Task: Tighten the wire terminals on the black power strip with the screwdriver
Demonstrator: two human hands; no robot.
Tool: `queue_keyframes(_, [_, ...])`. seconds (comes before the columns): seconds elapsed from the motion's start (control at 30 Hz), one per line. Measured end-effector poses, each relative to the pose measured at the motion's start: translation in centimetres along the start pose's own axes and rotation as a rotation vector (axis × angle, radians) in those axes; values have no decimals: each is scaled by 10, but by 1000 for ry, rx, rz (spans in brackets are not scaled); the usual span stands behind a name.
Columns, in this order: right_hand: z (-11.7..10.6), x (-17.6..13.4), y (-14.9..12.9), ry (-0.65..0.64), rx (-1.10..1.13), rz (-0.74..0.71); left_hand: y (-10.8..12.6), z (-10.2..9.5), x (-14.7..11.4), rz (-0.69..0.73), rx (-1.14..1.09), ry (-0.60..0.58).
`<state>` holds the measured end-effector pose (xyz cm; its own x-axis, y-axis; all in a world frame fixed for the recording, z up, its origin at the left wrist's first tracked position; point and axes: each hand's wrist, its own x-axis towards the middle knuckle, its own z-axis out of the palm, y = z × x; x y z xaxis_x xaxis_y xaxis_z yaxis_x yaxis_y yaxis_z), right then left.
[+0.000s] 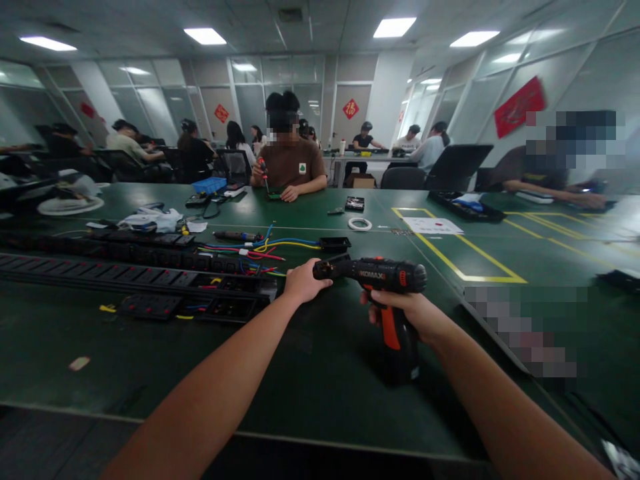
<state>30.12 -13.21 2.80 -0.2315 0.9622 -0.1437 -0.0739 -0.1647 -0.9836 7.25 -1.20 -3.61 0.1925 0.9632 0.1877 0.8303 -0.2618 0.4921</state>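
Note:
My right hand (403, 308) is wrapped round the grip of a black and orange cordless drill (390, 273), which lies level and points left. Its nose reaches a small black plastic part (324, 269) that my left hand (304, 283) grips from the left; whether the bit touches it I cannot tell. Just left of that hand lie long black power strips (125, 272) with rows of sockets and one opened end. Blue, yellow and red wires (265, 250) run beyond my left hand towards a small black box (335, 244).
Across the green table (165, 373) a co-worker (295, 163) holds a red screwdriver (263, 172). A roll of white tape (360, 224), a paper sheet (433, 225), a blue basket (210, 185) and a black tray (467, 207) lie farther back. Another person sits at the right.

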Motion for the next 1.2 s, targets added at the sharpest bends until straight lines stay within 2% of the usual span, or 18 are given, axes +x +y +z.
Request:
queue_keyframes(0.37, [2, 4, 6, 93, -35, -20, -2, 0, 1, 14, 2, -13])
queue_keyframes(0.67, [1, 2, 5, 104, -125, 9, -2, 0, 0, 27, 23, -10])
queue_keyframes(1.2, [1, 3, 6, 97, -116, -26, -1, 0, 0, 32, 45, -23])
